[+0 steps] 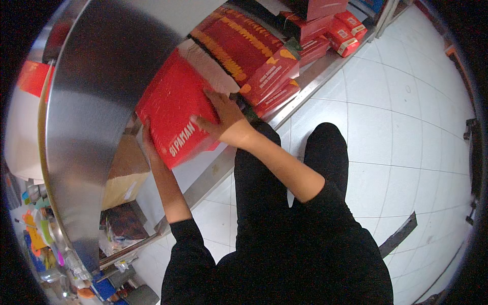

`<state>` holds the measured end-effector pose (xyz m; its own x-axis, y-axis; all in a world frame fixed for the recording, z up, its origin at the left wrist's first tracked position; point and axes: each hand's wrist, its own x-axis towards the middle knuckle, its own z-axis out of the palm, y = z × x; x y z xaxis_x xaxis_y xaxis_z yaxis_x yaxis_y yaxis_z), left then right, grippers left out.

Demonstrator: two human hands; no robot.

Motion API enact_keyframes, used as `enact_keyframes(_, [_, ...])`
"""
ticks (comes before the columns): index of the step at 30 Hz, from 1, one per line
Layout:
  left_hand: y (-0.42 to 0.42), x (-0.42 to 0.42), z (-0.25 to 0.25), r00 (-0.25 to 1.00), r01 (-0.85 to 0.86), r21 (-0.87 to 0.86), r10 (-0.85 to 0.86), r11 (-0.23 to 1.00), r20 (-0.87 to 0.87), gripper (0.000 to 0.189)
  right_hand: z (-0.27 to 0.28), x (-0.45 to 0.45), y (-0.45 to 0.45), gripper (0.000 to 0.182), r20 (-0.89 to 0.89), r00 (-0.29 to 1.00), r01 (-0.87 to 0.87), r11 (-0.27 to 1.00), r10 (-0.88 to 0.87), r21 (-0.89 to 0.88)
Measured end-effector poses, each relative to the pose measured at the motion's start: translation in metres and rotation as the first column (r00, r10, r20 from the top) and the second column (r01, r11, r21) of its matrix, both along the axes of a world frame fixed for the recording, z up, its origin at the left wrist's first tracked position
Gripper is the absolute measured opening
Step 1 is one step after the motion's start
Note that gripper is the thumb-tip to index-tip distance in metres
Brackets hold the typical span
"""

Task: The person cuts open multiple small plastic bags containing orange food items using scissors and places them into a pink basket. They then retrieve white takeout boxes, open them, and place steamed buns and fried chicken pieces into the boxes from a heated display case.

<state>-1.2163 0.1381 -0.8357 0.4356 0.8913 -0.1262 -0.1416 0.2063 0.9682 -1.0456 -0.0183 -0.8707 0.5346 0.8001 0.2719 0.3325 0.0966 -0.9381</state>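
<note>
A red cardboard box or bundle (177,103) with white lettering is between my hands, low under the edge of a steel counter (103,76). My left hand (150,139) holds its left side, the fingers partly hidden along the edge. From the right, my right hand (228,120) presses on it with thumb and fingers spread over its top and side. Motion blurs the box, and I cannot tell whether it rests on the shelf or is raised. Just right of it lie printed red cartons (272,78), stacked and seemingly flat.
Small red boxes (343,36) stand farther along the shelf, whose metal edge (305,91) runs diagonally. A brown cardboard carton (127,171) and a dark plastic-wrapped package (126,221) are at the left. Assorted small items (42,232) crowd the lower left. White floor tiles (381,133) lie right.
</note>
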Motion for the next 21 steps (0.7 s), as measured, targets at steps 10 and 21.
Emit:
enact_keyframes(10, [0.028, -0.036, -0.015, 0.977, -0.203, -0.038, 0.205, 0.979, 0.057, 0.084, -0.013, 0.014, -0.013, 0.088, -0.140, 0.990, -0.025, 0.999, 0.020, -0.031])
enact_keyframes(21, [0.123, -0.010, 0.009, 0.993, -0.028, 0.023, 0.030, 0.999, -0.111, 0.074, -0.012, -0.060, -0.028, 0.108, -0.773, 0.630, 0.084, 0.984, 0.068, 0.155])
